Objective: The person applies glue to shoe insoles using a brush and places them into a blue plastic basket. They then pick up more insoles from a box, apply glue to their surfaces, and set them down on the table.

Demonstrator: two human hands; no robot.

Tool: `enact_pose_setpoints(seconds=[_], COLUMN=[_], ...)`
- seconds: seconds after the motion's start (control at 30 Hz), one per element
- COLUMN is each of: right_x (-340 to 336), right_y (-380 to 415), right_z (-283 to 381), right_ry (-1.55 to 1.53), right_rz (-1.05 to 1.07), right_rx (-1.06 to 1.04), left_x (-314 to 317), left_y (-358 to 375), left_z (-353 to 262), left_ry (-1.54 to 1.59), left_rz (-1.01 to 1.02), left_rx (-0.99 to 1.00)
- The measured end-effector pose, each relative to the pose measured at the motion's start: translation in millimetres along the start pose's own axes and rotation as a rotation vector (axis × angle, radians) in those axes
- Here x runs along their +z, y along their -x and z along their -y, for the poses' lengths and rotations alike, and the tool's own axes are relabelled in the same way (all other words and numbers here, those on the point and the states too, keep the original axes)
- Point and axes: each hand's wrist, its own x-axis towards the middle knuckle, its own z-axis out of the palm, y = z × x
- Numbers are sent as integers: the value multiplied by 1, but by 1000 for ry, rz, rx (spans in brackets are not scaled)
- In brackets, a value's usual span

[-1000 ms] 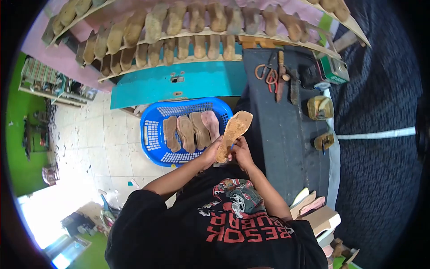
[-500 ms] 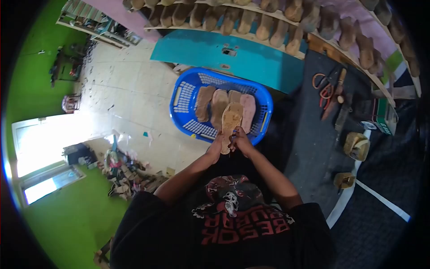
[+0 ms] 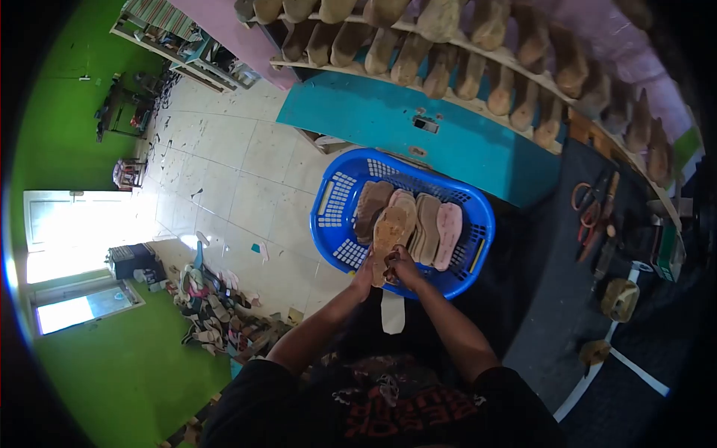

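In the head view I hold a tan shoe insole (image 3: pixel 393 226) upright over the near side of a blue plastic basket (image 3: pixel 326 235). My left hand (image 3: pixel 363 279) is closed on the insole's left edge near the heel. My right hand (image 3: pixel 404 270) is closed at the right edge, fingers bent over the lower part; whether something small is also in them is hidden. A pale flat strip (image 3: pixel 393 313) shows just below the insole. Behind it in the basket lie brown insoles (image 3: pixel 371 213), tan insoles (image 3: pixel 426 224) and a pink insole (image 3: pixel 449 235).
Wooden shoe lasts (image 3: pixel 411 58) line the shelves beyond a turquoise panel (image 3: pixel 358 104). On the dark-covered table at right lie pliers (image 3: pixel 589 216), other hand tools and a glue-stained container (image 3: pixel 620 299). A pile of shoes (image 3: pixel 216 313) sits on the floor at left.
The view has shifted, so the basket appears lower and farther right. Both hands still hold the insole. The pale strip has come into sight below it.
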Motion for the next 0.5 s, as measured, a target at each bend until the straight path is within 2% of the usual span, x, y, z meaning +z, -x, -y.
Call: enact_pose_setpoints(seconds=[0.03,0.13,0.2,0.27,0.4,0.43,0.5], right_x=[4,21,31,34,36,36,29], right_y=[-19,-74,-100,-124,-160,-171,-189], right_z=[-7,-21,-25,-21,-3,-4,-18], right_ry=[-24,-56,-69,23,-18,-48,-61], right_rz=[3,-14,-61,-70,-93,-120,-138], right_rx=[-10,38,-17,-66,-92,-81,-91], left_x=[4,-33,-53,-66,-73,-99,-115], left_y=[3,-47,-73,-102,-138,-172,-208], left_z=[-30,-25,-20,-19,-32,5,41], left_ry=[-64,-249,-323,-129,-216,-145,-234], left_rz=[-31,-88,-144,-167,-114,-55,-115], left_rx=[-26,-90,-158,-319,-162,-248,-293])
